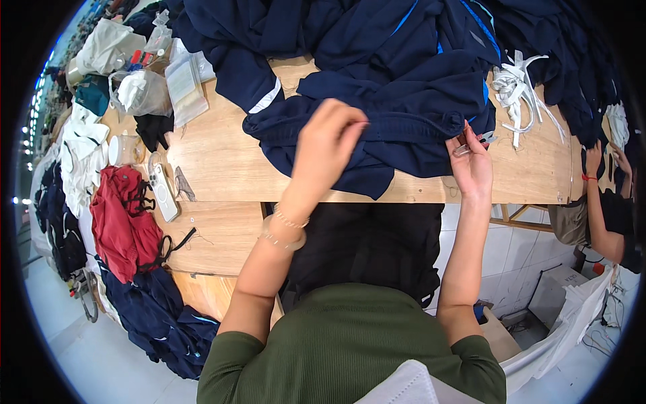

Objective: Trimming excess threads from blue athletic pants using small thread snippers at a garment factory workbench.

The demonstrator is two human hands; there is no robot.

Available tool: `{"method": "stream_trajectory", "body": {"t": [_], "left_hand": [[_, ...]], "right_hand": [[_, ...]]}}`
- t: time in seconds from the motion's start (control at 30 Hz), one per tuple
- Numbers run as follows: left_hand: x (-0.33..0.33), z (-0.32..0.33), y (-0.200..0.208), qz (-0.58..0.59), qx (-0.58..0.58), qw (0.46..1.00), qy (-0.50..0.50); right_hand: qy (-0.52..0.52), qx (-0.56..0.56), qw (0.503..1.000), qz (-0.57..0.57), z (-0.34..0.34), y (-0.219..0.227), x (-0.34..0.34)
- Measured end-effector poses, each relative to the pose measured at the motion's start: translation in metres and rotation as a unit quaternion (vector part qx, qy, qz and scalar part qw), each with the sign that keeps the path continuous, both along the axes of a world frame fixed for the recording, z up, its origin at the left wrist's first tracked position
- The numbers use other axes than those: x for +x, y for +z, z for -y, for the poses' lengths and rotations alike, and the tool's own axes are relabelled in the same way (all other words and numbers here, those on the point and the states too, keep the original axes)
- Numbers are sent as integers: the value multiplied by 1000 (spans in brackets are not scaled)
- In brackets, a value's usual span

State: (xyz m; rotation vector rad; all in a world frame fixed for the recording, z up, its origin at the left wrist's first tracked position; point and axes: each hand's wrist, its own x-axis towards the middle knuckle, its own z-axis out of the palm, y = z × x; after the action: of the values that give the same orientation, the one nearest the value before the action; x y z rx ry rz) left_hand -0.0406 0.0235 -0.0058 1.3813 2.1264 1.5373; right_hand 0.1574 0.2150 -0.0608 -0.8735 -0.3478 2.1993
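A navy garment (404,145) with a gathered, elastic-looking waistband lies across the table in front of me. Over the middle of the waistband, my left hand (326,141) is raised with thumb and fingers pinched together. Whether a thread is between those fingertips is too small to see. My right hand (472,165) is at the waistband's right end, its fingertips against the cloth. Small metal thread snips (461,151) sit in that hand, a loop showing at the fingers and a pale tip beyond them.
Navy garments (377,34) are heaped along the far side. White cords (517,91) lie at right, plastic bags (185,87) at far left. A phone (162,192) and a red bag (124,222) rest at left. Another person's arm (595,209) shows at far right.
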Motion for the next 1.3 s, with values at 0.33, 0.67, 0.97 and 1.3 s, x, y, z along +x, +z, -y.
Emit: {"method": "stream_trajectory", "body": {"t": [0.33,0.67,0.97,1.3], "left_hand": [[10,-32,-45,-23,-97,994,34],[-3,-29,-37,246,-62,967,23],[0,-24,-35,241,24,970,30],[-1,-22,-48,-55,-6,998,23]], "right_hand": [[-4,-13,999,-30,-1,-11,4],[44,31,998,-39,-4,-4,8],[60,277,905,317,1,39,2],[116,445,779,425,53,96,2]]}}
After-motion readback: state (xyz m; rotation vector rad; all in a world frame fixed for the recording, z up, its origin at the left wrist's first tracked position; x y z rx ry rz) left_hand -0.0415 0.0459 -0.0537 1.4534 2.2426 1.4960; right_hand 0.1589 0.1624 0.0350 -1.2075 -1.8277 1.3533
